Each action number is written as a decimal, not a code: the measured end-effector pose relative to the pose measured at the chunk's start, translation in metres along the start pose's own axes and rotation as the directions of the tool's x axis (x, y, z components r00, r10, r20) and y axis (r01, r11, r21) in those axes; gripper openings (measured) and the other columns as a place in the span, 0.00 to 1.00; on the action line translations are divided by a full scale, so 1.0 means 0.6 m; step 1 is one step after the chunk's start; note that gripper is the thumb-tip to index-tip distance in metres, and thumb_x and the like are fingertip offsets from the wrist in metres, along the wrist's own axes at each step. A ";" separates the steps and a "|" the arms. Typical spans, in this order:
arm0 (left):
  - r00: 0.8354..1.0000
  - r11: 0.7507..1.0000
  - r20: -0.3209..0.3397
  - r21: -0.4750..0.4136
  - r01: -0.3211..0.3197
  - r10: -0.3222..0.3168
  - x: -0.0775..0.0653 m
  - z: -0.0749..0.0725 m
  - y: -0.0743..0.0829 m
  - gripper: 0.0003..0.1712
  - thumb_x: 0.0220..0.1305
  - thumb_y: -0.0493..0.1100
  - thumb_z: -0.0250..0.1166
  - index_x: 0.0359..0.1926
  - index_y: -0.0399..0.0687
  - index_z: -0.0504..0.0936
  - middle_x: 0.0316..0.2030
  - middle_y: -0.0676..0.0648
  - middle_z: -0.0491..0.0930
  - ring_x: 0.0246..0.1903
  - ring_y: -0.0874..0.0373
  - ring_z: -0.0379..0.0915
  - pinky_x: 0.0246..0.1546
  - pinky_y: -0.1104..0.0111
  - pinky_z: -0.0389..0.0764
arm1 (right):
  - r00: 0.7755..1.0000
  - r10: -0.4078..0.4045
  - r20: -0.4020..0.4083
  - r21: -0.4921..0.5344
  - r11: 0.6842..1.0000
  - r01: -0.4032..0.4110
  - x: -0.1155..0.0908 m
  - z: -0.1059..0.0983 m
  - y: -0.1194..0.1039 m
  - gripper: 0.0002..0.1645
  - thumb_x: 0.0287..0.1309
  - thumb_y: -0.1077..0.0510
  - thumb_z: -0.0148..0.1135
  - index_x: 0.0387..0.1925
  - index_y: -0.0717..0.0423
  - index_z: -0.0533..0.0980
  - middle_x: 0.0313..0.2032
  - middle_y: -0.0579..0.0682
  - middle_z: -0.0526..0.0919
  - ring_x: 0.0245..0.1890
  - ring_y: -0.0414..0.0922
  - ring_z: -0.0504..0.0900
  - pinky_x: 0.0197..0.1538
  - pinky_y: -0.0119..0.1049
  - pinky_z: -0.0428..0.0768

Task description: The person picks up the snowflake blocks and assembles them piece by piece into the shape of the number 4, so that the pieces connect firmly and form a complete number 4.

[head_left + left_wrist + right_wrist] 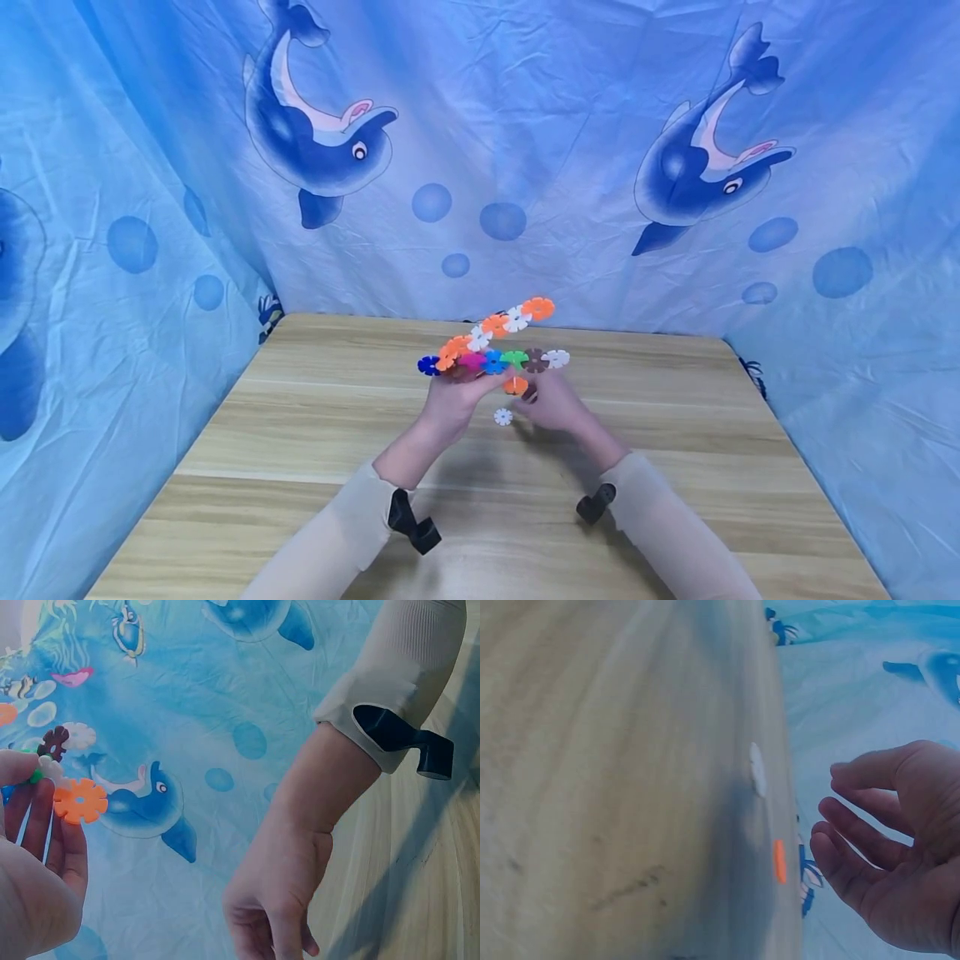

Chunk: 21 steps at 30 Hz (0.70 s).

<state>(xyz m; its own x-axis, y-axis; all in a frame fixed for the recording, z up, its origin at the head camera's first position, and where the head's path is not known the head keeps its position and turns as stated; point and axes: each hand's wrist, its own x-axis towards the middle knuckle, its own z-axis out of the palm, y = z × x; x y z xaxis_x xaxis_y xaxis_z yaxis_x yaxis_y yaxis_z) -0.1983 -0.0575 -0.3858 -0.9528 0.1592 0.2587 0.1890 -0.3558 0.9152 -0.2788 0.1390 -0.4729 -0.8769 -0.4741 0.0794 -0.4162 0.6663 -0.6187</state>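
Note:
My left hand [450, 404] holds a build of joined plastic snowflake discs [493, 362], pinching it between thumb and fingers. An upper row of orange and white discs slants up to the right; a lower row has blue, pink, green, brown and white ones. In the left wrist view an orange disc [80, 801] juts out beside the fingers. My right hand [553, 402] is just right of the build. Its fingers are loosely bent with nothing between them in the right wrist view. Near it, a loose white disc [757, 769] and an orange disc [780, 861] lie on the table.
The wooden table [300, 433] carries both forearms' shadows. Behind and beside it hangs a blue curtain [570, 167] printed with dolphins and bubbles. A black wrist mount [414, 521] sticks out from the left sleeve, another black mount [596, 504] from the right.

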 end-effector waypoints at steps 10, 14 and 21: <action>0.999 0.998 -0.002 0.045 0.036 -0.036 -0.001 0.005 -0.001 0.19 0.63 0.25 0.68 0.55 0.34 0.81 0.39 0.62 0.89 0.46 0.66 0.87 0.52 0.72 0.88 | 0.997 -0.044 0.069 0.038 0.998 0.042 0.002 0.030 -0.001 0.17 0.59 0.59 0.78 0.50 0.55 0.86 0.44 0.48 0.91 0.44 0.45 0.87 0.51 0.43 0.89; 0.999 0.998 0.006 0.037 0.042 -0.042 0.001 0.006 -0.002 0.17 0.63 0.25 0.68 0.44 0.51 0.84 0.34 0.62 0.88 0.42 0.67 0.87 0.50 0.73 0.88 | 0.995 -0.065 0.081 0.027 0.998 0.063 0.004 0.040 0.002 0.16 0.58 0.61 0.78 0.48 0.55 0.86 0.43 0.48 0.90 0.44 0.43 0.86 0.52 0.41 0.89; 0.999 0.999 0.022 0.029 0.040 -0.041 0.002 0.005 -0.004 0.18 0.63 0.27 0.70 0.29 0.58 0.83 0.28 0.61 0.86 0.38 0.67 0.86 0.47 0.74 0.87 | 0.991 -0.100 0.087 0.000 0.995 0.100 0.004 0.049 0.000 0.17 0.56 0.62 0.79 0.47 0.58 0.85 0.42 0.51 0.90 0.42 0.44 0.86 0.52 0.42 0.89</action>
<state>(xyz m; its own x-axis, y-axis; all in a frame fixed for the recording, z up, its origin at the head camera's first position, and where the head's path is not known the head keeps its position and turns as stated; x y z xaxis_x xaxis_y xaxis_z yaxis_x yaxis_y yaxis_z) -0.1990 -0.0539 -0.3866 -0.9543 0.1938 0.2275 0.1570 -0.3225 0.9334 -0.2740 0.1208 -0.4953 -0.8066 -0.5866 0.0723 -0.5020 0.6155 -0.6076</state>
